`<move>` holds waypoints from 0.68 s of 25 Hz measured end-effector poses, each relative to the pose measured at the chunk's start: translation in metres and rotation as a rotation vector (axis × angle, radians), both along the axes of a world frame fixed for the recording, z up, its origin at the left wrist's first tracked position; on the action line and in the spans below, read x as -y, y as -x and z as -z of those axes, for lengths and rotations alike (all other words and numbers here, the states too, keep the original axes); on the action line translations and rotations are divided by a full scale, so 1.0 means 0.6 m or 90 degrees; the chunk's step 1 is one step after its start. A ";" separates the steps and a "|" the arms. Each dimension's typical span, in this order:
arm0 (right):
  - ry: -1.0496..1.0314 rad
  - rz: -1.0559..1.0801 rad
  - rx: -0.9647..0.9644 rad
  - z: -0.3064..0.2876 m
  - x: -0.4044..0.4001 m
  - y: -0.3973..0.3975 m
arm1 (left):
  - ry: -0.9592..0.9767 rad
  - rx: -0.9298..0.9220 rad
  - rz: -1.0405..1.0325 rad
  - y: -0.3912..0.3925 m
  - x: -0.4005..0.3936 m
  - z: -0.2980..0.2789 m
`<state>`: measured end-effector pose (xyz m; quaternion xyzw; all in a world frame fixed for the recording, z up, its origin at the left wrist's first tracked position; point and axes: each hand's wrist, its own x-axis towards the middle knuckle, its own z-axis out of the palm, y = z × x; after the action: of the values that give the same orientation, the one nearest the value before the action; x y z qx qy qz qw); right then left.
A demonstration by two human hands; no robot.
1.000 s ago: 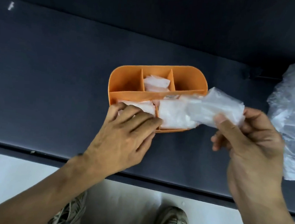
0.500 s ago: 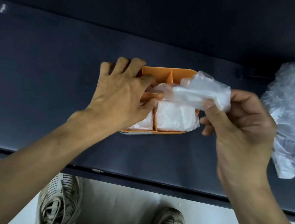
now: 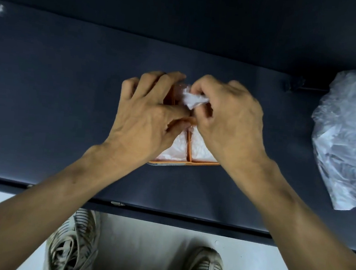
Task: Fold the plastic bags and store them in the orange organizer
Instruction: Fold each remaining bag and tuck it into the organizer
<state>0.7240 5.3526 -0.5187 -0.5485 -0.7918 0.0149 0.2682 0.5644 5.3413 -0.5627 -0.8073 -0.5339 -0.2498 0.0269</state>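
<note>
Right hand (image 3: 227,122) pinching folded plastic bag (image 3: 192,99) over orange organizer (image 3: 189,151) | left hand (image 3: 148,115) spread wide, pressing organizer | loose bags (image 3: 347,136) at 3 o'clock

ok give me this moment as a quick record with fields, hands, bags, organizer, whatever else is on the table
left hand: spread over the organizer's left side, fingers on its far rim
right hand: pinching a folded bag over the rear compartments
orange organizer: on the dark table, mostly hidden by both hands
front compartments: both hold folded bags
unfolded bags: loose pile at the table's right edge
below table: two shoes on a pale floor
</note>
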 end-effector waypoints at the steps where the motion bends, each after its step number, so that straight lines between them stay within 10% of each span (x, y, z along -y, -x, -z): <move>1: 0.052 -0.004 0.033 -0.007 -0.006 0.002 | -0.002 -0.002 0.003 -0.001 0.000 0.001; 4: 0.214 -0.026 0.044 -0.019 -0.015 -0.007 | 0.001 0.003 0.001 0.000 0.000 0.002; 9: -0.015 -0.022 0.023 0.009 0.023 -0.025 | -0.006 0.005 -0.011 -0.001 0.000 0.002; 17: -0.034 -0.013 0.101 0.020 0.013 -0.029 | -0.013 0.001 -0.011 -0.001 0.000 0.002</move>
<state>0.7412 5.3445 -0.5306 -0.5323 -0.8163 -0.0471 0.2195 0.5648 5.3412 -0.5641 -0.8021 -0.5384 -0.2558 0.0371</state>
